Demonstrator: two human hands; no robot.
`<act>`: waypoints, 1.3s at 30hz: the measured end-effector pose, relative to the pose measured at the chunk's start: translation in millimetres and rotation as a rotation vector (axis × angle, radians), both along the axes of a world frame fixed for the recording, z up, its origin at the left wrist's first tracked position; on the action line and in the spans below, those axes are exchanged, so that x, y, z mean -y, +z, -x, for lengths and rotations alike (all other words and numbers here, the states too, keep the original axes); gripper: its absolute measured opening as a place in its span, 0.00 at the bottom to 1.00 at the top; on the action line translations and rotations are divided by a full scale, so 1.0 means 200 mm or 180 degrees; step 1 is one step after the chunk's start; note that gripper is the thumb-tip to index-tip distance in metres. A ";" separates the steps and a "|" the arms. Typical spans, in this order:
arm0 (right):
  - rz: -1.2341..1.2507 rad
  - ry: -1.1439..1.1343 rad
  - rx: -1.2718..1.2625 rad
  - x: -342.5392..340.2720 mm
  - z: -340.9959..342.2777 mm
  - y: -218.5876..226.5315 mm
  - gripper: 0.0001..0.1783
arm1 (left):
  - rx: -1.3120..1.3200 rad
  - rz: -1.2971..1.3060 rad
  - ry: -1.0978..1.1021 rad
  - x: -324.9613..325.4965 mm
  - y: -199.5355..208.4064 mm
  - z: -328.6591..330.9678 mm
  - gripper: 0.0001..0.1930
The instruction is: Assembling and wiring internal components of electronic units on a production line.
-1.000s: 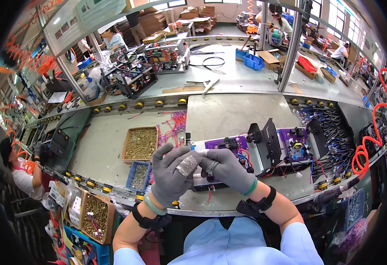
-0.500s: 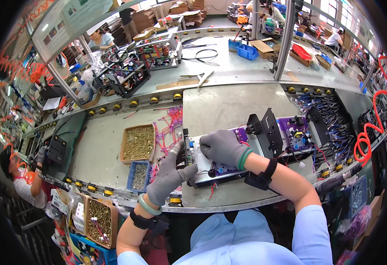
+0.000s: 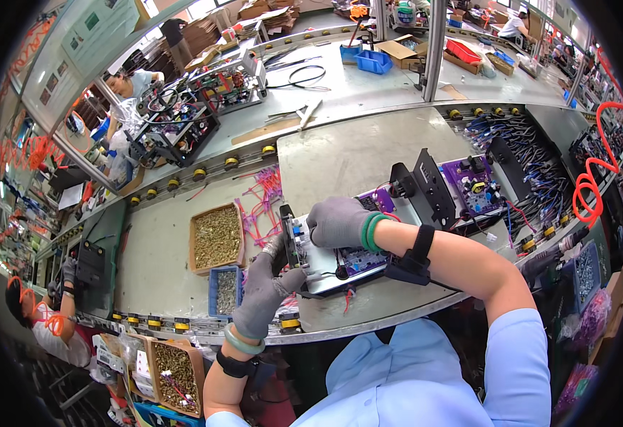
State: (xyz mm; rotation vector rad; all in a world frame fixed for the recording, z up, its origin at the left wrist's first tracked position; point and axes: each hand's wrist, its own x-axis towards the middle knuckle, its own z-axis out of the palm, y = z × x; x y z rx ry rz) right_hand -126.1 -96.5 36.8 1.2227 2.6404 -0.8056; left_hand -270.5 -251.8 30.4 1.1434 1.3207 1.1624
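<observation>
Both my hands wear grey gloves and work at the left end of a metal chassis (image 3: 318, 265) with purple circuit boards (image 3: 472, 186). My left hand (image 3: 260, 293) grips the chassis's upright black end panel (image 3: 294, 245), its fingers along the outer side and its thumb toward the near corner. Over the chassis, just inside that panel, my right hand (image 3: 340, 223) is closed with its fingers curled under. Whatever it holds is hidden by the glove. Black upright plates (image 3: 432, 191) stand between the boards farther right.
Left of the chassis are a carton of brass-coloured parts (image 3: 192, 245), a blue bin of small hardware (image 3: 213, 292) and pink-purple wires (image 3: 260, 196). Dark cable bundles (image 3: 521, 153) lie at right, near a hanging orange coiled hose (image 3: 587, 188). A co-worker (image 3: 48, 320) handles a black unit at far left.
The whole view has shifted and tilted slightly. Both hands stay at the same end of the chassis, with little visible change in their grip.
</observation>
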 end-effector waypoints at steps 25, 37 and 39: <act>0.0264 0.0009 -0.3120 0.22 -0.23 0.00 0.10 | -0.1513 -0.1753 0.0774 -0.06 0.03 -0.10 0.19; 0.0749 -0.0058 -0.1010 0.00 -0.11 -0.01 0.17 | -0.1214 -0.1294 0.0515 -0.08 -0.11 -0.06 0.40; 0.1042 -0.0078 -0.1015 -0.01 -0.07 -0.03 0.17 | 0.0010 -0.0235 0.0125 -0.02 -0.12 -0.05 0.47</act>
